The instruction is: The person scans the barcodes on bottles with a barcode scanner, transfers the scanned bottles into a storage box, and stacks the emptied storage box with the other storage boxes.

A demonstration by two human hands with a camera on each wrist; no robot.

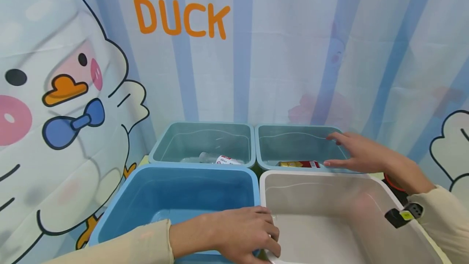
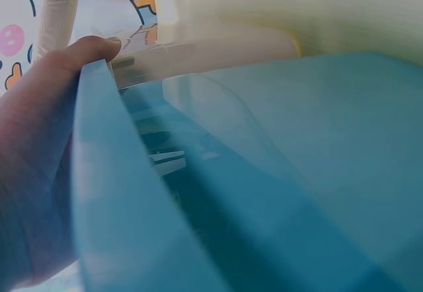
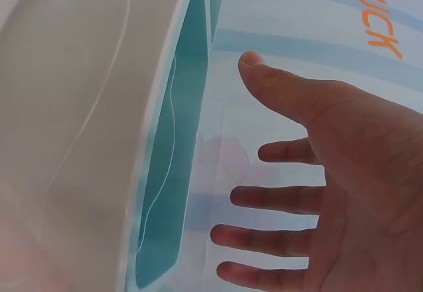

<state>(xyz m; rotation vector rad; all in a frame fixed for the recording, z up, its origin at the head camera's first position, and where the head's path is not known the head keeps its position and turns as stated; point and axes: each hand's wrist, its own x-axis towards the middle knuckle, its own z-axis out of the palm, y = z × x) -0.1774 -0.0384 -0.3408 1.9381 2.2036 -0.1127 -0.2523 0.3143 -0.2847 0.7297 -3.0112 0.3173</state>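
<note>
In the head view my left hand [image 1: 245, 233] is at the near left rim of a white bin [image 1: 322, 174], its fingers bent over that rim. The left wrist view shows the thumb [image 2: 99, 46] at the corner of a blue bin [image 2: 106, 120]. My right hand [image 1: 366, 154] hovers over the right side of the back right teal bin [image 1: 300, 127], fingers spread, holding nothing. Below and left of it, a red and yellow package [image 1: 299, 164] lies in that bin. The right wrist view shows the right palm [image 3: 357, 166] and separated fingers beside the bin rims.
The blue bin [image 1: 165, 167] stands front left, beside the white one. Behind it, the back left teal bin [image 1: 205, 124] contains a clear bottle [image 1: 207, 157] and a piece with a red-and-white label [image 1: 227, 160]. A duck-print curtain [image 1: 278, 52] hangs close behind the bins.
</note>
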